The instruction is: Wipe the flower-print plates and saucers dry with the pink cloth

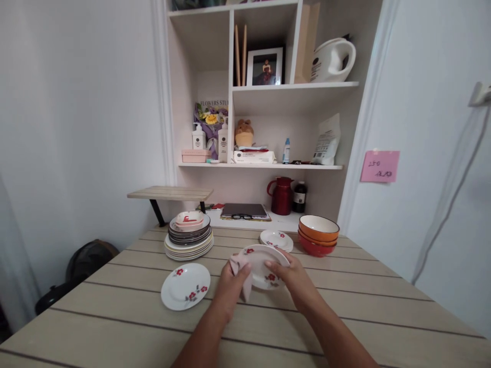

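Observation:
A white plate with red flowers (261, 268) is held tilted above the table between both hands. My left hand (231, 283) is closed on a pale pink cloth (246, 289), which is pressed against the plate's left rim. My right hand (293, 278) grips the right rim, its thumb on the plate's face. Left of my hands a second flowered plate (186, 287) lies flat on the table. Just behind the held plate sit more small flowered plates (276, 239), partly hidden by it.
A stack of plates (189, 240) topped by small dishes stands at the back left, near a raised wooden shelf (171, 192). Nested orange and red bowls (319, 237) stand at the back right. Behind the slatted table (126, 301) are a red jug (282, 197) and a dark laptop (243, 210).

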Demonstrator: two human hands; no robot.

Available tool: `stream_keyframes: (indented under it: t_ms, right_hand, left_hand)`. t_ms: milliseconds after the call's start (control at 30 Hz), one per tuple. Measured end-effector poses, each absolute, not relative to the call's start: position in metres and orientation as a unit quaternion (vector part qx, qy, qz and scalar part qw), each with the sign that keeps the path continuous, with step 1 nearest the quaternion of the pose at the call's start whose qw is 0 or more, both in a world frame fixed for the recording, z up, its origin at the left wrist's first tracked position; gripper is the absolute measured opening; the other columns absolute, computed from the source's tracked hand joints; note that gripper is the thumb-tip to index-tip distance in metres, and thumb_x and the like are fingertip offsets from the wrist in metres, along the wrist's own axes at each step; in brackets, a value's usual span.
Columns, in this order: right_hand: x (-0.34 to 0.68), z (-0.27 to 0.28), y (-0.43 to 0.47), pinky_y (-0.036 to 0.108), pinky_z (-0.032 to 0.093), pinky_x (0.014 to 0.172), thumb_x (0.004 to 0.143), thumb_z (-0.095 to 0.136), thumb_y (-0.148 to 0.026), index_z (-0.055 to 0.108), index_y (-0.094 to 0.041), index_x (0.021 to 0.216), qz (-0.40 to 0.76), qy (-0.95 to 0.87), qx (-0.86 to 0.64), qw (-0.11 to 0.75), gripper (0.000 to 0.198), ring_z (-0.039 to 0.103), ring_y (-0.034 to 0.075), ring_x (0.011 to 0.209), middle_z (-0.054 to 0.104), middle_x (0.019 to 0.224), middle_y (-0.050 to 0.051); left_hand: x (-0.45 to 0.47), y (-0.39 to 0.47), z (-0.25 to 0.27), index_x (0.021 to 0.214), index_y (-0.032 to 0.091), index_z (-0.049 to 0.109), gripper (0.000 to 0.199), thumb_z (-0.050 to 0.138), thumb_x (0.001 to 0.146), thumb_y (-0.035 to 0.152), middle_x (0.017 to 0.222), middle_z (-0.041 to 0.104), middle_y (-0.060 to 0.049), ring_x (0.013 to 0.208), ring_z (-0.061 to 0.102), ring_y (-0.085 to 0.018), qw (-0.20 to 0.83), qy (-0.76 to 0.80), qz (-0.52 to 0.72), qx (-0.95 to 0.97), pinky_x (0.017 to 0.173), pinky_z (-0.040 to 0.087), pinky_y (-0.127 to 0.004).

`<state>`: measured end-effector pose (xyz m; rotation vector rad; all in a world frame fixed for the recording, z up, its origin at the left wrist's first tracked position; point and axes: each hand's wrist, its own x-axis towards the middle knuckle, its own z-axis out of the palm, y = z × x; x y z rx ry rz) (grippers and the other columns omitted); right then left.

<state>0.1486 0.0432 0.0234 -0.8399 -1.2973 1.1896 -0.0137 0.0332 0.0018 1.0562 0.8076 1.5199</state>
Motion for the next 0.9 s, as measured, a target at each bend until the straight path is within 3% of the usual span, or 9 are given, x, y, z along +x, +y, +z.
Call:
stream_keyframes:
  t_ms: [233, 400, 567, 700, 800, 900]
  right_hand:
    - [0.128, 0.019, 0.04, 0.036, 0.052, 0.072, 0.066, 0.078, -0.036, 0.064, -0.019, 0.113, 0.603, -0.383, -0.283, 0.639, 0.052, 0.067, 0.024, 0.08, 0.074, 0.096, 0.008]
    - [0.132, 0.024, 0.038, 0.035, 0.05, 0.076, 0.068, 0.076, -0.034, 0.065, -0.017, 0.11, 0.608, -0.45, -0.289, 0.587, 0.047, 0.066, 0.024, 0.084, 0.073, 0.095, 0.008]
    - [0.145, 0.028, 0.041, 0.028, 0.042, 0.06, 0.066, 0.071, -0.027, 0.067, -0.021, 0.082, 0.395, -0.606, -0.399, 0.563, 0.018, 0.057, 0.018, 0.063, 0.066, 0.068, -0.002]
    - [0.149, 0.026, 0.044, 0.029, 0.041, 0.062, 0.066, 0.066, -0.023, 0.067, -0.023, 0.072, 0.297, -0.677, -0.416, 0.53, 0.006, 0.055, 0.019, 0.064, 0.065, 0.064, -0.002]
    - [0.145, 0.023, 0.045, 0.029, 0.041, 0.063, 0.066, 0.068, -0.024, 0.067, -0.022, 0.074, 0.347, -0.648, -0.403, 0.545, 0.008, 0.056, 0.019, 0.066, 0.066, 0.066, -0.002]
    - [0.137, 0.021, 0.043, 0.032, 0.046, 0.071, 0.067, 0.071, -0.029, 0.068, -0.022, 0.09, 0.476, -0.544, -0.356, 0.593, 0.025, 0.062, 0.022, 0.075, 0.072, 0.081, 0.001]
  left_hand:
    - [-0.013, 0.035, -0.005, 0.108, 0.016, 0.064, 0.047, 0.074, 0.072, 0.043, 0.102, 0.073, -0.011, 0.093, 0.067, -0.023, 0.627, 0.289, 0.614, 0.382, 0.086, 0.049, -0.035]
    - [-0.013, 0.038, -0.01, 0.106, 0.015, 0.064, 0.047, 0.074, 0.071, 0.045, 0.095, 0.073, -0.011, 0.085, 0.067, -0.022, 0.573, 0.334, 0.629, 0.405, 0.079, 0.05, -0.032]
    - [-0.02, 0.043, -0.007, 0.094, 0.016, 0.068, 0.042, 0.078, 0.065, 0.044, 0.086, 0.072, -0.006, 0.079, 0.064, -0.02, 0.474, 0.387, 0.648, 0.453, 0.073, 0.048, -0.028]
    - [-0.024, 0.047, -0.005, 0.077, 0.018, 0.069, 0.03, 0.081, 0.059, 0.038, 0.07, 0.067, 0.0, 0.069, 0.058, -0.016, 0.438, 0.395, 0.655, 0.473, 0.069, 0.044, -0.024]
    - [-0.024, 0.048, -0.006, 0.082, 0.018, 0.069, 0.034, 0.081, 0.06, 0.04, 0.073, 0.068, 0.0, 0.071, 0.059, -0.016, 0.441, 0.395, 0.661, 0.46, 0.07, 0.044, -0.024]
    - [-0.022, 0.044, -0.006, 0.098, 0.019, 0.066, 0.043, 0.076, 0.066, 0.047, 0.088, 0.072, -0.004, 0.081, 0.064, -0.018, 0.494, 0.368, 0.663, 0.426, 0.077, 0.047, -0.029]
